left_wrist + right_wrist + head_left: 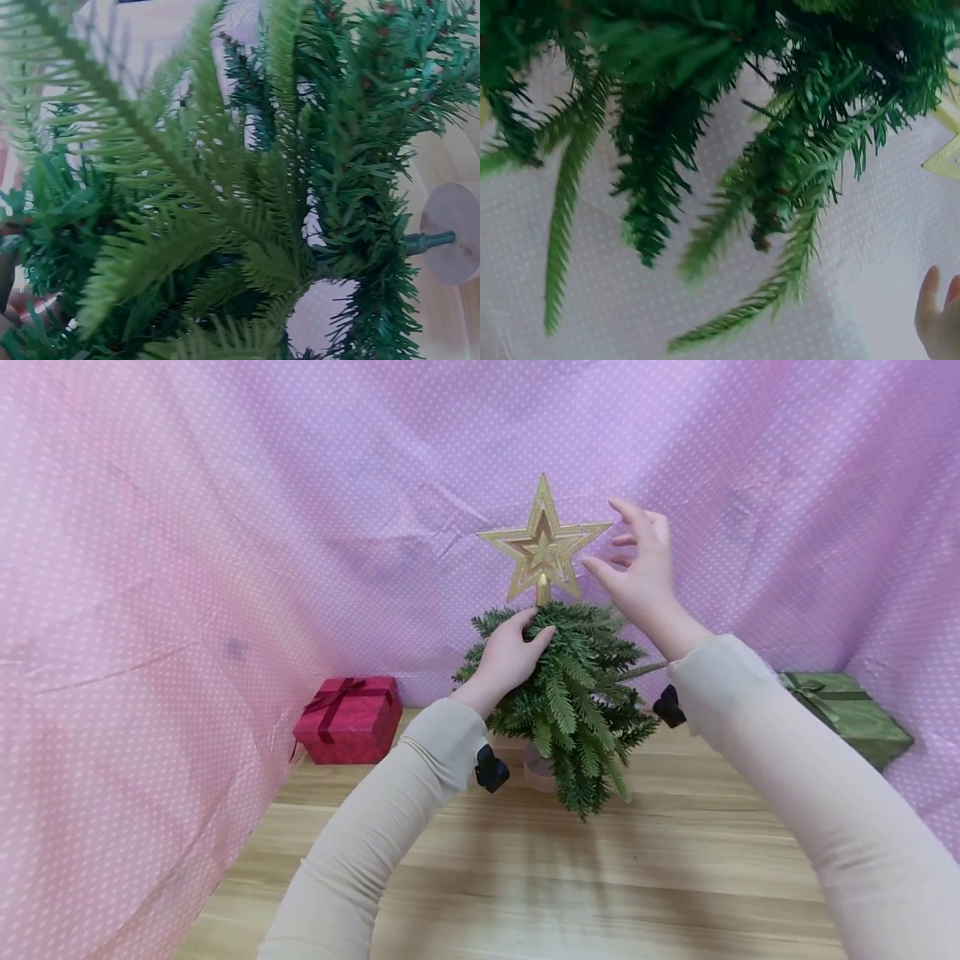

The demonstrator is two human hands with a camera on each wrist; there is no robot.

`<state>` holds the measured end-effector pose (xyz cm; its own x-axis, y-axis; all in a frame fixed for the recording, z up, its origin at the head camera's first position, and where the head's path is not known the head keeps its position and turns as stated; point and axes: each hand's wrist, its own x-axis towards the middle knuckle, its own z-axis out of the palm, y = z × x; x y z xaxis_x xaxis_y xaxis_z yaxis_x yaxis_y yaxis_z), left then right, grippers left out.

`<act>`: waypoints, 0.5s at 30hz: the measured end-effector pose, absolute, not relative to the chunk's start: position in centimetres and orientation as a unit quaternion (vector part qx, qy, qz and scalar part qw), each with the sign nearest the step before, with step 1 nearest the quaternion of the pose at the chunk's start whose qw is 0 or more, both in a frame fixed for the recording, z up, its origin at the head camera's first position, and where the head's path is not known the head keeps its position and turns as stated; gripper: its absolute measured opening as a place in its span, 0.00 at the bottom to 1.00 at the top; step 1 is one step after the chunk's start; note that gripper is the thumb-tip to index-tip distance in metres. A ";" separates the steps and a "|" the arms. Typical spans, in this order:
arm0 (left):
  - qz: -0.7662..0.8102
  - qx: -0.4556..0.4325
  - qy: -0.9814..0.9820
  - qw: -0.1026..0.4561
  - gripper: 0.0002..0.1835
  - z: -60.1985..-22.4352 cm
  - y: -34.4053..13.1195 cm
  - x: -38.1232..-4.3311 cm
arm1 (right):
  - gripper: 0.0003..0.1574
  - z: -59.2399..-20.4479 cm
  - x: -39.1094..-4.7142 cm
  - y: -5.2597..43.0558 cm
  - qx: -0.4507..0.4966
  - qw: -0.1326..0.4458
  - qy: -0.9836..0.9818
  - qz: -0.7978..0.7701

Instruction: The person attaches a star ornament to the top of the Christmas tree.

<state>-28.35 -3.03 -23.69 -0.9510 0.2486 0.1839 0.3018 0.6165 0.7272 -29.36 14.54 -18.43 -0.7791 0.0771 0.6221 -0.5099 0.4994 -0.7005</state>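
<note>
A small artificial Christmas tree point(577, 702) stands on a round base point(454, 247), its green branches filling both wrist views. On its top sits a gold glitter star point(543, 550), upright, its lower stem down at the uppermost needles. My left hand point(512, 652) grips the treetop just under the star, thumb and index finger around the upper twigs; its other fingers are hidden by needles. Beside the star's right point, my right hand point(636, 560) is raised with fingers and thumb spread apart, holding nothing. The right wrist view catches part of that hand point(937, 322) at the lower right.
A red gift box point(351, 727) with a dark ribbon lies to the left of the tree. To the right, partly behind my right sleeve, is a green gift box point(862, 718). Pink dotted cloth point(337, 485) hangs around the wood-grain table point(600, 877).
</note>
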 end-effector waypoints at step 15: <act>-0.434 -0.155 -0.887 -0.020 0.29 -20.6 -4.6 -28.1 | 0.43 -22.5 -26.1 15.8 0.139 0.233 -0.809 0.521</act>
<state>-28.11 -4.64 -20.61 -0.9509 0.2928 0.1001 0.2586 0.5746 0.7765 -26.13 15.75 -22.47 -0.8524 0.0174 0.5226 -0.4685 0.4182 -0.7782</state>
